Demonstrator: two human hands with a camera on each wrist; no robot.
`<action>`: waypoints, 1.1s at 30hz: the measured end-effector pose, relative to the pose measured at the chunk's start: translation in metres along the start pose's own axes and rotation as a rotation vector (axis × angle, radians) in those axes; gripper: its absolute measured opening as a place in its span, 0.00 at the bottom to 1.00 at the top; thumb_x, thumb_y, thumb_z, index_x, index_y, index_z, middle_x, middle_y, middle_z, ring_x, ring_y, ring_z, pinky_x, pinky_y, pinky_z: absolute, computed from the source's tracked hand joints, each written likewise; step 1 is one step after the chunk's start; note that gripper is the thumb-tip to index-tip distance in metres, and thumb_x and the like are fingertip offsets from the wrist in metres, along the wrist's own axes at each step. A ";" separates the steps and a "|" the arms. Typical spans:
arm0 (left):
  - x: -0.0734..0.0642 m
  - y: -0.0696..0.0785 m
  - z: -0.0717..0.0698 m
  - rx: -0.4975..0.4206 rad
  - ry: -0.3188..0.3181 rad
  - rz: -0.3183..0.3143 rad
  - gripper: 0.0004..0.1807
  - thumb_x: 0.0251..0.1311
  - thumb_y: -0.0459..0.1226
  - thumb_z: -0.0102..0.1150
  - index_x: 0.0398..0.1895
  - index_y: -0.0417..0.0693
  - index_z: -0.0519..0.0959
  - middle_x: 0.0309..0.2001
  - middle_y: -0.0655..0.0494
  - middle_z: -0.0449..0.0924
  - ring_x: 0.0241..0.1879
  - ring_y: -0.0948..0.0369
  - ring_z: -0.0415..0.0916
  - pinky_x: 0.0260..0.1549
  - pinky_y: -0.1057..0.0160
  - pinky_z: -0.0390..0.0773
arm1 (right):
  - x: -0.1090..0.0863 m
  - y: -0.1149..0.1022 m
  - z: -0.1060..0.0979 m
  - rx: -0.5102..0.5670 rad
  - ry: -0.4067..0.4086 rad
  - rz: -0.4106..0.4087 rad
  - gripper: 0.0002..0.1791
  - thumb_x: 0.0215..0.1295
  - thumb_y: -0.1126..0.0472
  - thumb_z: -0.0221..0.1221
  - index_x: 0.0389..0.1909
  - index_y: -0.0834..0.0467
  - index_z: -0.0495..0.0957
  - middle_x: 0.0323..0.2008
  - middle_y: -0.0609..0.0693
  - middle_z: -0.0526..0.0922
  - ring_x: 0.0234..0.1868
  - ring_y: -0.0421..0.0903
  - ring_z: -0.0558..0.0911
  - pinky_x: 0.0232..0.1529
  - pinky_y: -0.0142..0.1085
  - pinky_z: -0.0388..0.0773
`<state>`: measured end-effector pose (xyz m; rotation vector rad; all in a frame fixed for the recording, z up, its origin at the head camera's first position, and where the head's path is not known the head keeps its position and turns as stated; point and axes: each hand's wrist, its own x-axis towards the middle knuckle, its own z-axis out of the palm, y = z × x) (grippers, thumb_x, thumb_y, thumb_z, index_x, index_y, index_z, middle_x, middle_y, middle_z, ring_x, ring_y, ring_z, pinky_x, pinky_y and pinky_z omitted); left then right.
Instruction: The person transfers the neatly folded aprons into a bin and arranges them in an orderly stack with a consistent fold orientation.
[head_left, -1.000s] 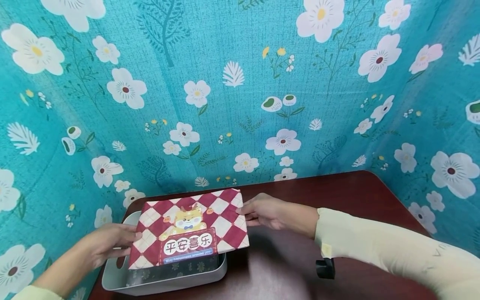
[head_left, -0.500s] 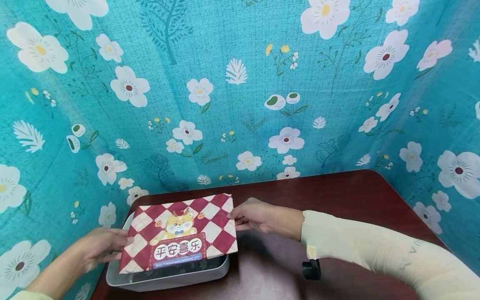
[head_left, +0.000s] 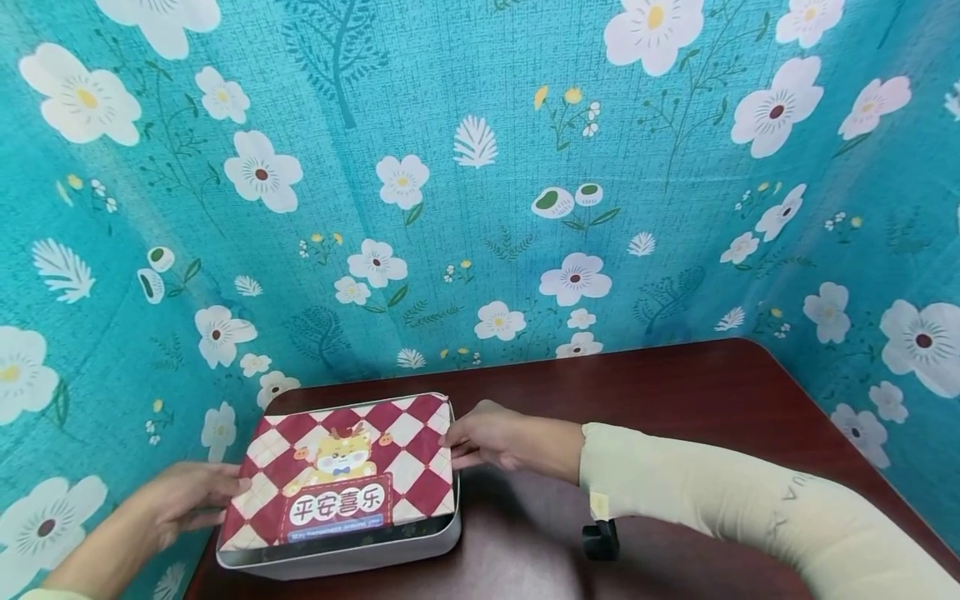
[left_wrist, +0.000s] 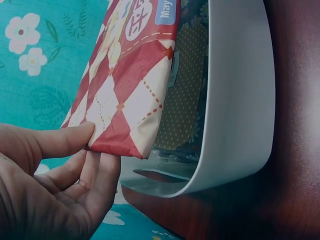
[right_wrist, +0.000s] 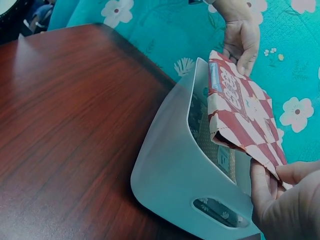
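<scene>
A flat checkered fabric bag [head_left: 337, 475], dark red and cream with a cartoon animal and lettering, lies level over the mouth of a grey plastic bin [head_left: 352, 560]. My left hand [head_left: 191, 498] pinches its left edge; in the left wrist view the thumb of this hand [left_wrist: 55, 175] is on top and the fingers underneath. My right hand [head_left: 491, 437] pinches the opposite short edge, thumb above, as the right wrist view shows with the hand [right_wrist: 287, 200] beside the bin's handle hole. Below the bag, a dotted brown piece [left_wrist: 182, 95] and dark floral fabric show inside the bin.
The bin stands at the left of a dark red wooden table [head_left: 637, 383]. Blue floral cloth [head_left: 480, 208] hangs behind and on both sides. A small black object [head_left: 600, 540] sits under the right sleeve.
Both hands have brought the checkered bag left and lower, so that it now sits almost within the bin's rim. The bin's right end now shows past the bag's edge.
</scene>
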<state>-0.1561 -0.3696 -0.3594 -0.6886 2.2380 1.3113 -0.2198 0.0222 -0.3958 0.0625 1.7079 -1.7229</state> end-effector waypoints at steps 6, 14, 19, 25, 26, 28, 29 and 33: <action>0.001 -0.002 -0.001 -0.006 -0.005 0.004 0.35 0.68 0.40 0.65 0.65 0.20 0.65 0.35 0.54 0.89 0.35 0.58 0.86 0.42 0.52 0.87 | -0.001 -0.001 0.003 -0.007 0.012 0.004 0.13 0.67 0.67 0.64 0.48 0.72 0.81 0.37 0.58 0.87 0.34 0.45 0.87 0.42 0.40 0.88; 0.001 -0.001 0.001 0.002 -0.011 0.016 0.35 0.68 0.39 0.64 0.66 0.19 0.63 0.36 0.52 0.89 0.36 0.58 0.86 0.42 0.51 0.88 | -0.003 -0.004 0.005 -0.018 0.038 0.001 0.14 0.67 0.67 0.65 0.48 0.72 0.80 0.37 0.59 0.87 0.32 0.45 0.88 0.43 0.42 0.88; 0.001 -0.002 0.002 0.009 -0.003 0.015 0.36 0.68 0.39 0.65 0.66 0.19 0.63 0.37 0.52 0.89 0.36 0.58 0.86 0.43 0.51 0.87 | -0.002 -0.005 0.005 -0.026 0.052 -0.005 0.14 0.66 0.67 0.65 0.47 0.72 0.81 0.37 0.60 0.87 0.31 0.45 0.88 0.42 0.43 0.88; 0.001 -0.005 0.004 0.019 0.023 0.011 0.36 0.66 0.40 0.67 0.65 0.20 0.66 0.36 0.53 0.89 0.35 0.59 0.86 0.42 0.53 0.88 | -0.001 -0.005 0.006 -0.035 0.043 -0.007 0.14 0.66 0.66 0.65 0.47 0.72 0.81 0.37 0.59 0.87 0.31 0.44 0.87 0.42 0.42 0.88; 0.001 -0.005 0.005 0.017 0.028 0.008 0.36 0.66 0.40 0.67 0.65 0.20 0.65 0.36 0.53 0.89 0.35 0.59 0.86 0.41 0.54 0.88 | -0.002 -0.005 0.006 -0.042 0.044 -0.009 0.14 0.66 0.66 0.66 0.47 0.72 0.81 0.38 0.59 0.88 0.32 0.45 0.87 0.43 0.42 0.88; 0.002 -0.005 0.005 0.010 0.037 0.001 0.36 0.66 0.40 0.66 0.66 0.21 0.65 0.36 0.52 0.89 0.35 0.58 0.86 0.41 0.55 0.88 | -0.004 -0.007 0.004 -0.068 0.055 -0.013 0.14 0.65 0.65 0.67 0.46 0.71 0.82 0.38 0.59 0.88 0.33 0.46 0.88 0.44 0.44 0.87; 0.003 -0.005 0.005 0.002 0.044 -0.003 0.35 0.67 0.39 0.65 0.67 0.21 0.65 0.36 0.50 0.89 0.35 0.58 0.87 0.41 0.55 0.88 | -0.006 -0.008 0.004 -0.091 0.064 -0.017 0.14 0.65 0.65 0.67 0.45 0.71 0.82 0.38 0.59 0.88 0.33 0.46 0.88 0.45 0.44 0.87; 0.005 -0.006 0.003 0.034 0.089 -0.003 0.31 0.70 0.37 0.58 0.66 0.19 0.65 0.37 0.44 0.88 0.35 0.55 0.86 0.40 0.53 0.88 | -0.013 -0.014 -0.002 -0.212 0.127 -0.037 0.12 0.62 0.65 0.67 0.42 0.70 0.84 0.38 0.58 0.88 0.33 0.46 0.87 0.44 0.42 0.88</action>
